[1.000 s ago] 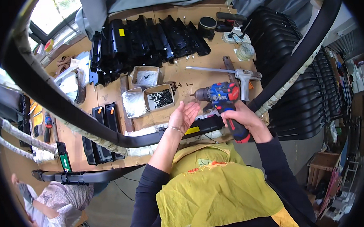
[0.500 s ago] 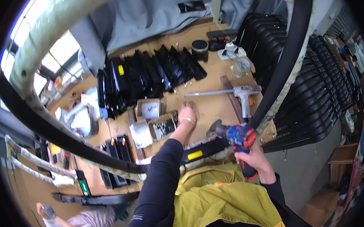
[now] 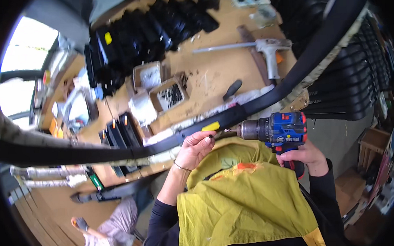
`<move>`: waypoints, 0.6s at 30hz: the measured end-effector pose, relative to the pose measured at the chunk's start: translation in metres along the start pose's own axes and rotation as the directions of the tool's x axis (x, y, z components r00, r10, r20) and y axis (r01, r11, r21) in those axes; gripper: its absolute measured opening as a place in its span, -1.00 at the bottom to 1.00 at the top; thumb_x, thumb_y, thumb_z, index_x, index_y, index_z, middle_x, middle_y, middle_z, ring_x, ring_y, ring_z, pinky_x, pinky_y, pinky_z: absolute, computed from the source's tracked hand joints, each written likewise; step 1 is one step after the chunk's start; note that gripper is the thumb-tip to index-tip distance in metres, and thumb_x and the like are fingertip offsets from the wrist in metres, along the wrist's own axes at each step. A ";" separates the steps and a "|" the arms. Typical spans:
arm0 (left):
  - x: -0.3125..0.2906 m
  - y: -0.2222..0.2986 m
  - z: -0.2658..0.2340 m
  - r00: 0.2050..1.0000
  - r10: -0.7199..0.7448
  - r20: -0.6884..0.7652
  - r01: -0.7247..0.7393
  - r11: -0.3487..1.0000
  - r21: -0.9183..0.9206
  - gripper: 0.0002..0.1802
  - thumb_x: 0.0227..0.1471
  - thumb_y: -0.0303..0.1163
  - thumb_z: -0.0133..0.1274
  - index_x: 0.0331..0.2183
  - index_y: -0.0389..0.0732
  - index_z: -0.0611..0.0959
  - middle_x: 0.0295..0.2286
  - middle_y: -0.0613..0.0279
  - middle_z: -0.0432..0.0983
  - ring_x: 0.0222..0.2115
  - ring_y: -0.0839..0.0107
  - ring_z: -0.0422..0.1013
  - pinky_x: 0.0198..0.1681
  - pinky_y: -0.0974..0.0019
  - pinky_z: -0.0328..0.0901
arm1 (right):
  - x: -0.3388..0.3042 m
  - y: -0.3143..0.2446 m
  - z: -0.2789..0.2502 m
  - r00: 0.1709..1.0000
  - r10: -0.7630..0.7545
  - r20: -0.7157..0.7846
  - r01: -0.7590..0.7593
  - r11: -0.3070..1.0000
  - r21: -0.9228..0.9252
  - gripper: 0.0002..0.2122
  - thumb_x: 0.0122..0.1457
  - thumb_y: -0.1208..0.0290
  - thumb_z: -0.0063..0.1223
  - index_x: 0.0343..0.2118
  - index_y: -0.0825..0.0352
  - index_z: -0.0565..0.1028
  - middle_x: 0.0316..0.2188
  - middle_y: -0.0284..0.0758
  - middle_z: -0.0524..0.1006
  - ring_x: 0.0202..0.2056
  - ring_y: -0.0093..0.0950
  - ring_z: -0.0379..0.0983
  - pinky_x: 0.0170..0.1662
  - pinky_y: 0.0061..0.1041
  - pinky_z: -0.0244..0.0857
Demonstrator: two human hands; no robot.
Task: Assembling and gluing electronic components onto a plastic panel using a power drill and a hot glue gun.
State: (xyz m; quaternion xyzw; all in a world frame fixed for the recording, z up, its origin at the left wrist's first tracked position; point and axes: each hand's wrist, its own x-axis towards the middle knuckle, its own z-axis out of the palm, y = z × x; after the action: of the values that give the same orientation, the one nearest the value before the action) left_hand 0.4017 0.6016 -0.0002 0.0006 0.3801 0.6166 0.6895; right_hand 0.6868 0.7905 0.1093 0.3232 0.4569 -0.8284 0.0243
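My right hand (image 3: 307, 155) is wrapped round the grip of a blue and red cordless drill (image 3: 281, 129), whose chuck and bit point left. My left hand (image 3: 193, 148) pinches a small black screw (image 3: 211, 136) between thumb and fingertips, close to the drill bit's tip. Just beyond both hands runs a long curved black strip (image 3: 266, 103) with a yellow label (image 3: 211, 126) on it. It rests along a pale wrapped frame. Whether the bit touches the screw I cannot tell.
On the bench stand a box of small black parts (image 3: 171, 97) and a box of pale pieces (image 3: 149, 76). A caulking gun (image 3: 266, 52) lies to the right of black moulded parts (image 3: 136, 37). Curved black parts (image 3: 358, 81) are stacked at right. Another person (image 3: 109, 230) is at lower left.
My left hand has come back from beside the parts boxes and now pinches a small black screw. The drill has been raised level, its bit turned toward that hand. The view has tilted down.
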 end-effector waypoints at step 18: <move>-0.038 -0.029 -0.001 0.996 -0.088 -0.023 0.090 0.992 0.092 -0.79 0.20 -0.45 0.03 -0.13 -0.28 0.61 -0.41 0.35 0.49 -0.40 0.60 0.35 -0.30 0.56 0.28 | 0.009 0.007 0.019 0.990 0.080 0.114 -0.054 0.976 -0.209 -0.43 -0.04 0.61 0.20 0.12 0.39 0.35 -0.01 -0.32 0.47 0.02 -0.52 0.37 0.13 -0.45 0.23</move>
State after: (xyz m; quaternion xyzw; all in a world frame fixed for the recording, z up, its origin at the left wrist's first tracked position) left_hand 0.4278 0.5624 0.0053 0.0099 0.4144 0.5668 0.7119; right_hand 0.6722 0.7740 0.1066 0.2829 0.5265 -0.7937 0.1135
